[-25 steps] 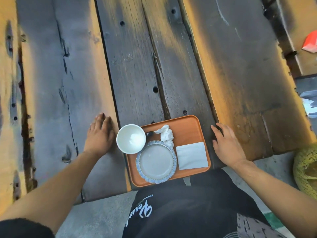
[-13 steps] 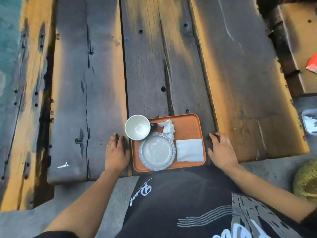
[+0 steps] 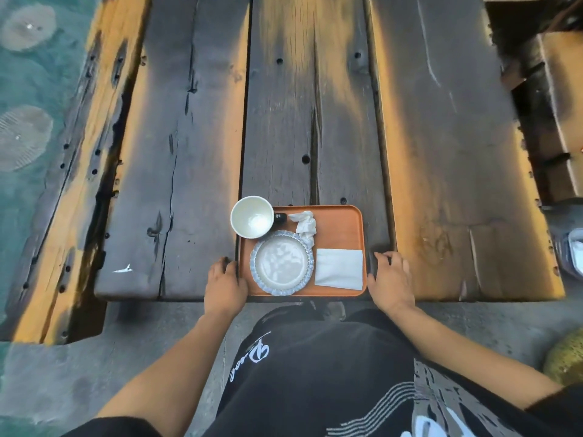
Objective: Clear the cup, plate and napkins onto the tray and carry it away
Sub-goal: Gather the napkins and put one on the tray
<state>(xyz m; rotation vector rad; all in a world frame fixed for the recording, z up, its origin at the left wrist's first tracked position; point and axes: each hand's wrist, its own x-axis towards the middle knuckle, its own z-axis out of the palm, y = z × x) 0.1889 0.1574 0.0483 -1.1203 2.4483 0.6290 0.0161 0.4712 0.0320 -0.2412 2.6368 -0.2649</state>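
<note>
An orange tray (image 3: pixel 340 228) lies on the dark plank table (image 3: pixel 315 121), at its near edge. On the tray stand a white cup (image 3: pixel 251 221) at the far left corner and a blue-rimmed plate (image 3: pixel 281 262) just in front of it. A crumpled napkin (image 3: pixel 305 225) lies behind the plate and a flat folded napkin (image 3: pixel 339 269) lies to its right. My left hand (image 3: pixel 224 283) is curled against the tray's left edge. My right hand (image 3: pixel 391 280) presses on the right edge, fingers bent down. The tray still rests on the wood.
A small dark object (image 3: pixel 280 217) sits on the tray beside the cup. Greenish water (image 3: pixel 28 89) lies left of the table. A clear container (image 3: pixel 572 253) stands at the right edge, and a yellow-green round thing (image 3: pixel 566 357) sits low on the right.
My left hand has slid right from the bare planks to the tray's left edge. My right hand has closed in on the right edge. The view has pulled back and upward.
</note>
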